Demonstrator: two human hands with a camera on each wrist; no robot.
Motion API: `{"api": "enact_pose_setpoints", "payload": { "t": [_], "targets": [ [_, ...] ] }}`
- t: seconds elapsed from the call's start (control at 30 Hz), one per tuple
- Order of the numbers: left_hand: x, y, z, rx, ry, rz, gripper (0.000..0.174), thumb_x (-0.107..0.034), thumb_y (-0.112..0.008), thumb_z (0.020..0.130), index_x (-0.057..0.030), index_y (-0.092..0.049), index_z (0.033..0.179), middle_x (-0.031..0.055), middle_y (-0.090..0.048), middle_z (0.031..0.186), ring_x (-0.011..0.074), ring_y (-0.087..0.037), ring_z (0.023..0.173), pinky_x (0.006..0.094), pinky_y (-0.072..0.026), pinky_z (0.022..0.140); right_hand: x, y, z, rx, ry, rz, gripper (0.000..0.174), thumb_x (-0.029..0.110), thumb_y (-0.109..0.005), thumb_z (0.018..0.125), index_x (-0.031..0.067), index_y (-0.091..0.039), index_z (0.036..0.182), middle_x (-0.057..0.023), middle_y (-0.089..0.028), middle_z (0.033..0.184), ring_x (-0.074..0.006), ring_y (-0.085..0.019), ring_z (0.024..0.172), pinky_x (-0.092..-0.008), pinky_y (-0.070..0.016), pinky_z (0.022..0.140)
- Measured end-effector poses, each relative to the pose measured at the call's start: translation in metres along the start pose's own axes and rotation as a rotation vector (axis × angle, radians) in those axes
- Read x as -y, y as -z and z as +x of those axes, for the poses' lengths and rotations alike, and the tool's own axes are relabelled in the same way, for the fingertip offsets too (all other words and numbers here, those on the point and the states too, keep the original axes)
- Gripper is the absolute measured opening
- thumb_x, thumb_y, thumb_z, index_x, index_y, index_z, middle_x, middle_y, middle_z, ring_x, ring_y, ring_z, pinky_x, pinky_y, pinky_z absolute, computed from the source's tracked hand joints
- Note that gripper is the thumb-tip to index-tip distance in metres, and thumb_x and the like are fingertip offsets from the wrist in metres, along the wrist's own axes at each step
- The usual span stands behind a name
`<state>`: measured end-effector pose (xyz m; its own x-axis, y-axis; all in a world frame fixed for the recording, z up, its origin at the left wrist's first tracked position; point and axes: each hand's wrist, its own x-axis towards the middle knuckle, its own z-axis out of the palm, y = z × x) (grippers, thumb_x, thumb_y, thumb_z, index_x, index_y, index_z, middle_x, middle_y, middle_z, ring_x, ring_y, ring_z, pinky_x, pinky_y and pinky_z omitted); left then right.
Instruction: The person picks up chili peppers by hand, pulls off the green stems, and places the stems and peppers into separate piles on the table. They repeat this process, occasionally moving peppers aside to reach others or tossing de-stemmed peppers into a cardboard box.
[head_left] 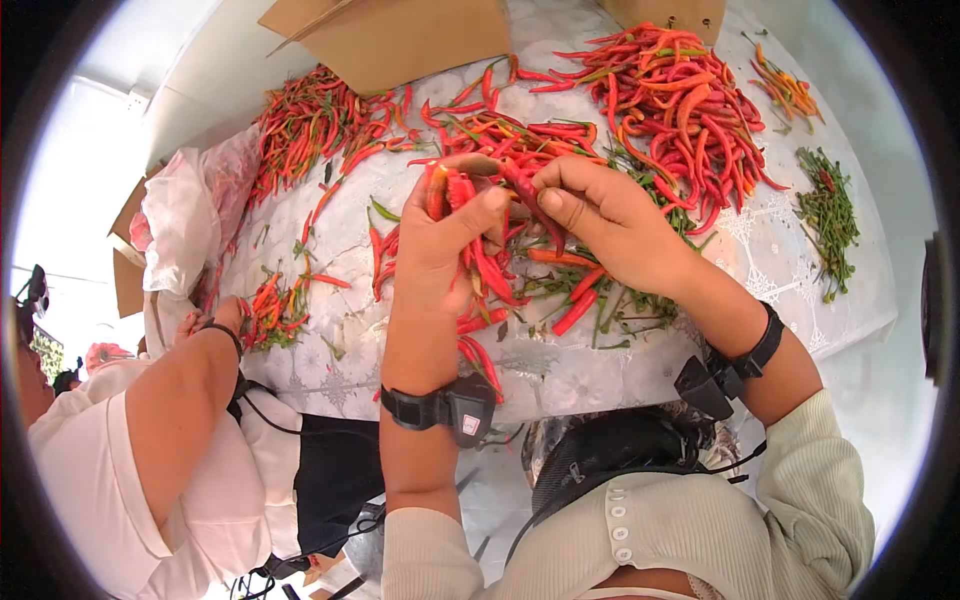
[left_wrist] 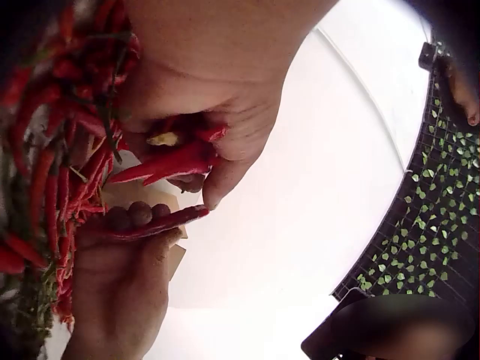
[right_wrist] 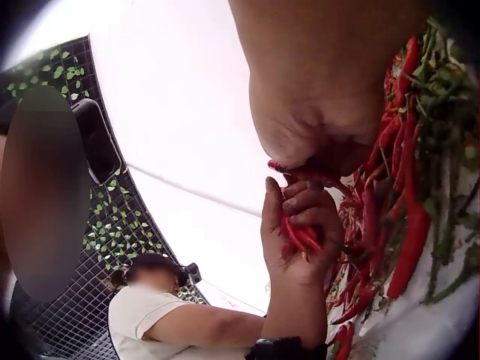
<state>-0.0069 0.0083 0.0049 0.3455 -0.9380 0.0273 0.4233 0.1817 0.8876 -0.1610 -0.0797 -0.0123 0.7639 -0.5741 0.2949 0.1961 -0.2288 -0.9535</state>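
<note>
My left hand grips a bunch of red chili peppers against its palm, over the table's near middle. One single dark red chili pepper spans the gap between the two hands. My right hand pinches that pepper between thumb and fingers. In the left wrist view its end meets the left fingertips. Under both hands lie loose red peppers and green stems.
Larger pepper heaps lie at the back right and back left. Picked green stems are piled far right. Cardboard boxes stand behind. At left, another person's hand is at a small pepper pile, near a plastic bag.
</note>
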Motion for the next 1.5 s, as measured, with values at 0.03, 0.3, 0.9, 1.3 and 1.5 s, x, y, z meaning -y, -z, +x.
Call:
{"api": "enact_pose_setpoints", "payload": {
  "t": [0.03, 0.3, 0.9, 1.3, 1.5],
  "targets": [
    [0.0, -0.004, -0.002, -0.016, -0.003, 0.019, 0.034, -0.002, -0.072, 0.071, -0.0013, -0.056, 0.1, 0.004, -0.059, 0.079, 0.0094, -0.054, 0.062, 0.0194, -0.0421, 0.05, 0.001, 0.0, -0.001, 0.012, 0.005, -0.014, 0.016, 0.016, -0.049, 0.092, 0.0002, -0.053, 0.092, -0.0006, -0.048, 0.072, -0.0073, -0.044, 0.066, -0.0243, -0.0404, 0.057],
    [-0.001, -0.006, -0.006, 0.029, -0.07, 0.086, 0.033, 0.0, -0.075, 0.067, 0.0, -0.057, 0.096, 0.0055, -0.061, 0.084, 0.0094, -0.057, 0.068, 0.0199, -0.0459, 0.055, 0.004, -0.004, -0.003, 0.037, 0.011, 0.019, 0.01, 0.009, -0.049, 0.091, 0.002, -0.053, 0.096, 0.0016, -0.049, 0.075, -0.0035, -0.043, 0.064, -0.0206, -0.0416, 0.054],
    [0.001, -0.003, -0.005, 0.08, -0.214, 0.118, 0.028, 0.005, -0.074, 0.066, -0.0013, -0.06, 0.09, 0.0054, -0.061, 0.085, 0.0113, -0.057, 0.075, 0.0224, -0.0481, 0.065, 0.007, -0.001, -0.003, -0.052, 0.104, -0.164, 0.02, 0.0, -0.06, 0.078, -0.0012, -0.057, 0.098, -0.0105, -0.058, 0.088, -0.0172, -0.059, 0.079, -0.0299, -0.049, 0.069],
    [0.0, 0.002, -0.002, 0.021, -0.181, -0.047, 0.028, 0.004, -0.072, 0.069, -0.0016, -0.058, 0.093, 0.0048, -0.06, 0.081, 0.0098, -0.055, 0.065, 0.0208, -0.0449, 0.055, 0.013, -0.001, -0.003, -0.079, 0.067, -0.171, 0.02, 0.0, -0.062, 0.079, -0.0025, -0.058, 0.099, -0.0104, -0.061, 0.091, -0.015, -0.059, 0.079, -0.0287, -0.0515, 0.07],
    [-0.004, 0.002, -0.001, -0.11, -0.087, -0.092, 0.028, 0.001, -0.069, 0.073, 0.0, -0.056, 0.097, 0.0045, -0.058, 0.077, 0.0089, -0.052, 0.058, 0.0202, -0.0413, 0.05, 0.015, 0.002, -0.004, -0.058, -0.036, 0.035, 0.02, 0.001, -0.059, 0.082, -0.0026, -0.058, 0.102, -0.0035, -0.06, 0.092, -0.0084, -0.055, 0.08, -0.0263, -0.0501, 0.07]
  ]
}}
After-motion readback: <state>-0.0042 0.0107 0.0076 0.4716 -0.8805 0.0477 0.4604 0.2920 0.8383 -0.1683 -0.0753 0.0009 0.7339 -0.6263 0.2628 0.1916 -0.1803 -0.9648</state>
